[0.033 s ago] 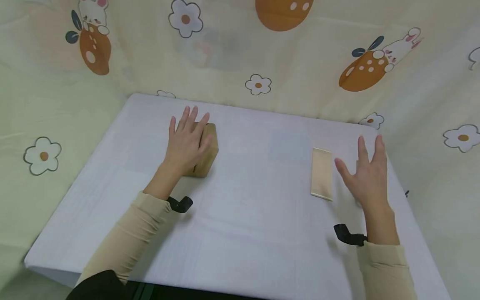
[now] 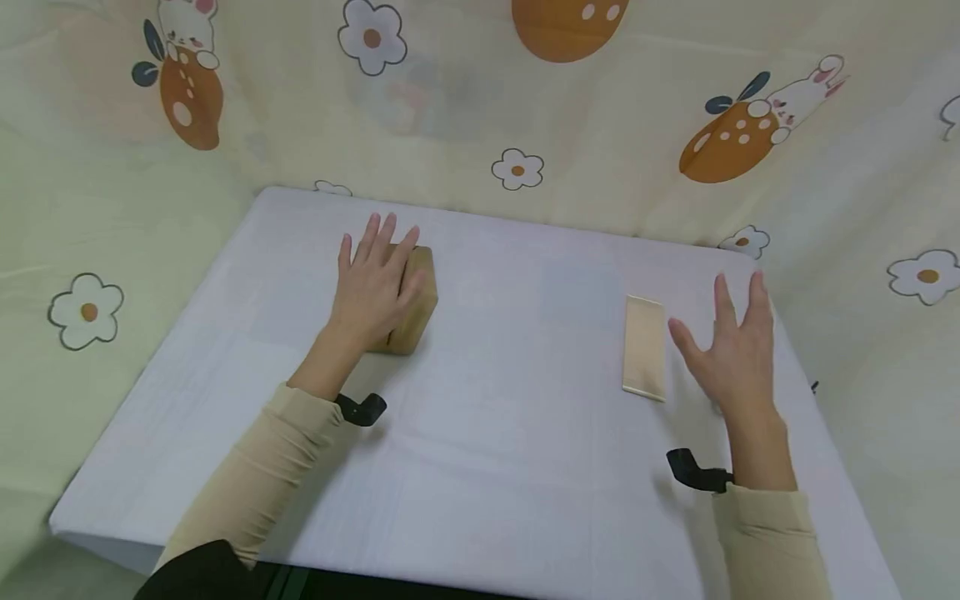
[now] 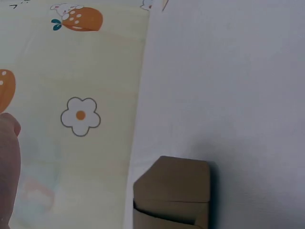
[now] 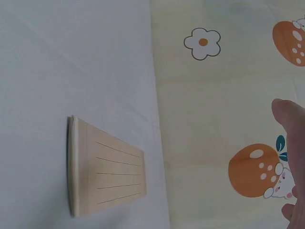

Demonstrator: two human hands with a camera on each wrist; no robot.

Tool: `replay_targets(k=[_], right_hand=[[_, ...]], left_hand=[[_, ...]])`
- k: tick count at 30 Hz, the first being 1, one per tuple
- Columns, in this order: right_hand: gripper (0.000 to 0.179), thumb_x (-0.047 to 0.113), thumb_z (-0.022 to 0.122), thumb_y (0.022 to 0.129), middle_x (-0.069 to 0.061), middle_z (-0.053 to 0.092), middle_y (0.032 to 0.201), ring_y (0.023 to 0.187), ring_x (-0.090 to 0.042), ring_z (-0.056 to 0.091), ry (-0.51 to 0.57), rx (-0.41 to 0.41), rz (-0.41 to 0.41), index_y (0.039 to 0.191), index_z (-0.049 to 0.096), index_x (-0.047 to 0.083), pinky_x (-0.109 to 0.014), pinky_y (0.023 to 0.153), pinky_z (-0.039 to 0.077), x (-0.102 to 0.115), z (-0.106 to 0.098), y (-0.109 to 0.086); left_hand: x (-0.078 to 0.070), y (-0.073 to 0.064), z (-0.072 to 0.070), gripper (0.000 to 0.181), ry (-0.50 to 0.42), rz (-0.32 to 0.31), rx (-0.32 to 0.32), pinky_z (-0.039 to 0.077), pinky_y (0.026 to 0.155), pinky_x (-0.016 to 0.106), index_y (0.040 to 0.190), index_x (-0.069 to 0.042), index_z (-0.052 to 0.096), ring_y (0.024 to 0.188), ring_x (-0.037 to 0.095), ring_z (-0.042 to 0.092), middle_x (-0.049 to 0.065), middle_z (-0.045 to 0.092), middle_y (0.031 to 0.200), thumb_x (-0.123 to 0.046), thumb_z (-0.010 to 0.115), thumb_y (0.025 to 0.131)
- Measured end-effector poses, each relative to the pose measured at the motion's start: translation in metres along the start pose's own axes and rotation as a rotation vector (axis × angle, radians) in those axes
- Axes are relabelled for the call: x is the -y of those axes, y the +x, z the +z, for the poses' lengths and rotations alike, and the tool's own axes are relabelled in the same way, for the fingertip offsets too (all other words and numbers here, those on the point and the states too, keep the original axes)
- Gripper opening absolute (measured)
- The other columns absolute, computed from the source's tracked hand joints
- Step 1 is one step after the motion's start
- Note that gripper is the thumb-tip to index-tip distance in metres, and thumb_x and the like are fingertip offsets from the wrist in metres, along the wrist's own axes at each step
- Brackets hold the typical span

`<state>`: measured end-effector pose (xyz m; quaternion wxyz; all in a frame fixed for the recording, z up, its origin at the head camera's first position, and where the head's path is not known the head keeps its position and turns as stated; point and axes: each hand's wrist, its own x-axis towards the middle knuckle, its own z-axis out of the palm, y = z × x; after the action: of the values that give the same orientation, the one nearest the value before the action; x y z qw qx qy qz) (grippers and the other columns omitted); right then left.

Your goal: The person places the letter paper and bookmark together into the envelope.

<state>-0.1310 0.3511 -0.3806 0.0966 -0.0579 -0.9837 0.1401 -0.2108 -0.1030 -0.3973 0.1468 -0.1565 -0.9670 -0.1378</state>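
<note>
A brown cardboard box (image 2: 416,304) with a slanted corner and a flap lies at the back left of the table. My left hand (image 2: 367,292) is spread over it with straight fingers and hides much of its top. In the left wrist view, a dark gap runs below the flap of the box (image 3: 178,183). At the right lies a flat beige pad (image 2: 643,346), whose top carries several thin dark lines in the right wrist view. Just to the right of this pad, my right hand (image 2: 731,358) is held with fingers apart and nothing in its grasp.
White cloth covers the table (image 2: 510,433). A patterned curtain (image 2: 450,108) stands along its back and sides. A small part of a pale object shows under my right hand. Black wrist mounts (image 2: 697,472) stick out from both cuffs.
</note>
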Motion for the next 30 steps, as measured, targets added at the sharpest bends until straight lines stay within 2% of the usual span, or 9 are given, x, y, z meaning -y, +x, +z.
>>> replay_targets(k=[3,5,7,10,13,18,22,26,30], right_hand=[[0.082,0.054,0.046,0.092,-0.019,-0.011,0.158,0.144,-0.047,0.000,0.009,0.023,-0.002,0.153,0.010,0.012,-0.070,0.107,0.015,-0.001,0.005,0.002],[0.079,0.050,0.046,0.093,-0.026,0.001,0.157,0.141,-0.051,0.010,0.034,0.058,0.004,0.152,0.016,0.007,-0.071,0.104,0.020,-0.003,0.012,0.005],[0.074,0.048,0.044,0.095,-0.031,0.014,0.152,0.135,-0.054,0.021,0.044,0.109,0.025,0.150,0.021,0.003,-0.070,0.101,0.026,-0.005,0.019,0.009],[0.069,0.044,0.043,0.097,-0.033,0.034,0.140,0.125,-0.052,0.037,0.061,0.202,0.058,0.146,0.029,-0.002,-0.066,0.096,0.035,-0.006,0.031,0.017],[0.066,0.040,0.043,0.097,-0.034,0.044,0.131,0.117,-0.051,0.045,0.028,0.286,0.073,0.141,0.034,-0.008,-0.062,0.093,0.039,-0.007,0.043,0.022],[0.068,0.040,0.042,0.097,-0.039,0.044,0.129,0.118,-0.054,0.042,-0.021,0.364,0.131,0.136,0.036,-0.016,-0.061,0.096,0.039,-0.009,0.058,0.024],[0.069,0.041,0.044,0.096,-0.039,0.044,0.129,0.117,-0.055,0.043,-0.015,0.347,0.177,0.134,0.038,-0.017,-0.061,0.093,0.041,-0.008,0.063,0.021],[0.069,0.042,0.046,0.094,-0.039,0.048,0.125,0.110,-0.054,0.049,-0.041,0.325,0.192,0.131,0.043,-0.016,-0.058,0.082,0.047,-0.006,0.064,0.020],[0.067,0.044,0.049,0.092,-0.039,0.052,0.116,0.099,-0.049,0.055,-0.064,0.319,0.200,0.124,0.050,-0.016,-0.051,0.067,0.050,-0.004,0.064,0.020]], left_hand=[[0.001,0.000,0.002,0.057,-0.015,-0.004,0.011,0.007,0.114,0.061,0.150,-0.026,0.026,0.149,0.026,0.003,0.008,0.014,0.160,-0.047,0.033,0.098],[0.002,-0.002,0.005,0.057,-0.032,-0.018,0.023,0.008,0.114,0.062,0.150,-0.026,0.027,0.149,0.028,0.004,0.009,0.015,0.160,-0.047,0.035,0.098],[0.004,-0.003,0.008,0.057,-0.045,-0.039,0.034,0.010,0.113,0.063,0.149,-0.025,0.029,0.148,0.029,0.006,0.011,0.017,0.159,-0.047,0.037,0.097],[0.009,-0.004,0.012,0.058,-0.058,-0.079,0.056,0.015,0.113,0.062,0.149,-0.022,0.032,0.147,0.031,0.011,0.014,0.020,0.158,-0.044,0.041,0.096],[0.016,-0.005,0.019,0.058,-0.081,-0.103,0.111,0.019,0.112,0.062,0.148,-0.018,0.033,0.147,0.032,0.012,0.016,0.020,0.157,-0.038,0.044,0.095],[0.027,-0.011,0.036,0.060,-0.108,-0.118,0.219,0.025,0.110,0.062,0.148,-0.016,0.031,0.147,0.035,0.011,0.018,0.018,0.157,-0.035,0.047,0.093],[0.030,-0.015,0.044,0.061,-0.136,-0.138,0.261,0.026,0.109,0.062,0.148,-0.015,0.032,0.146,0.038,0.013,0.020,0.019,0.156,-0.035,0.050,0.093],[0.032,-0.020,0.050,0.062,-0.138,-0.134,0.270,0.025,0.112,0.059,0.147,-0.014,0.033,0.145,0.039,0.017,0.021,0.022,0.155,-0.037,0.051,0.092],[0.035,-0.023,0.055,0.063,-0.134,-0.136,0.277,0.024,0.113,0.057,0.147,-0.014,0.033,0.144,0.040,0.019,0.021,0.023,0.154,-0.039,0.050,0.092]])
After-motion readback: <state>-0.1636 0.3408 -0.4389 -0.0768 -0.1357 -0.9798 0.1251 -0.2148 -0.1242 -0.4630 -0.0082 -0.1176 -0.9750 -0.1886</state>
